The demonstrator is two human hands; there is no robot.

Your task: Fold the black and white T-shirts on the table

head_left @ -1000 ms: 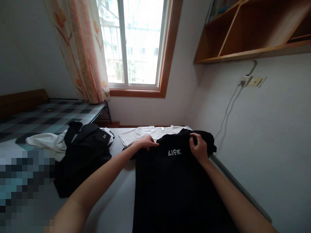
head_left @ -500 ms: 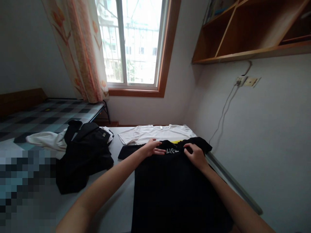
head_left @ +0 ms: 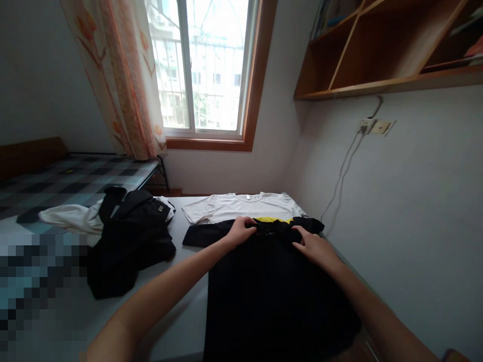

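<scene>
A black T-shirt (head_left: 271,291) lies spread on the grey table (head_left: 188,322) in front of me, its collar end turned away from me. My left hand (head_left: 240,229) rests on the shirt's far edge near the collar, fingers curled down onto the cloth. Just to the right, my right hand (head_left: 315,245) lies flat on the fabric with fingers stretched out. A strip of yellow (head_left: 273,219) shows just past the collar. Beyond it a white T-shirt (head_left: 241,205) lies flat.
A heap of black and white clothes (head_left: 124,236) sits on the table's left side. A bed with a checked cover (head_left: 71,176) stands further left, below a curtained window (head_left: 204,70). A wooden shelf (head_left: 377,50) and a wall socket with cable (head_left: 372,125) are on the right.
The shirt's far end, with its white lettering, has been laid flat; the lettering no longer shows. Both hands went from pinching the cloth to pressing it down.
</scene>
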